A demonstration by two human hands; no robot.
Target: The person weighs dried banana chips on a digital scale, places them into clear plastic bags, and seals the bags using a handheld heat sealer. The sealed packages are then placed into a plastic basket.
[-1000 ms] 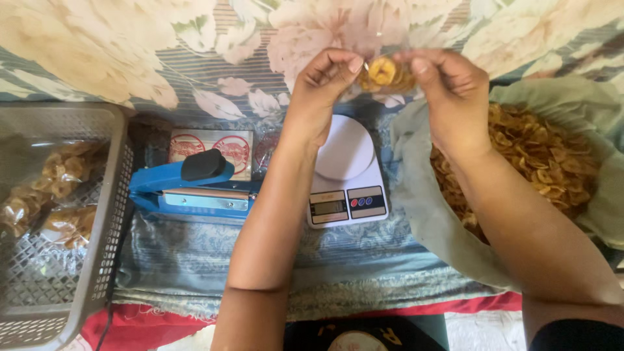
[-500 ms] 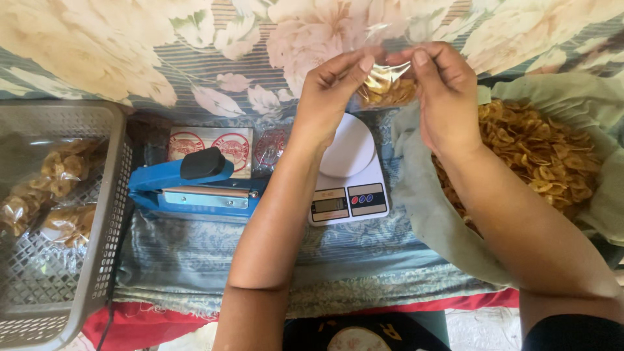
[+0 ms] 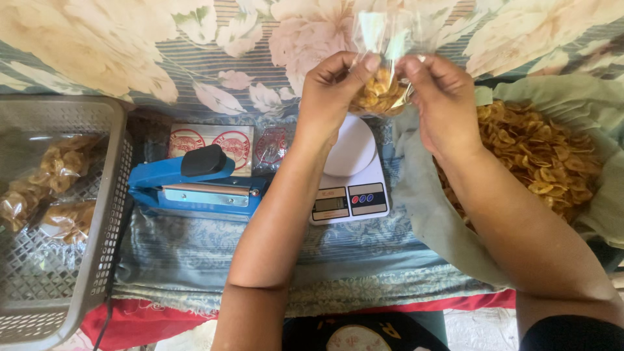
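Observation:
A small clear plastic bag partly filled with yellow chips hangs between both hands, above the far end of a white digital kitchen scale. My left hand pinches the bag's left side near its top. My right hand pinches its right side. The bag's empty upper part stands up above my fingers. The scale's round plate is bare.
A blue impulse heat sealer lies left of the scale, with printed labels behind it. A grey plastic basket at left holds sealed chip bags. A cloth-lined heap of loose chips sits at right.
Both hands have lifted the bag slightly and shifted grip; its clear top now stands open above the fingers, and the chips have settled lower inside.

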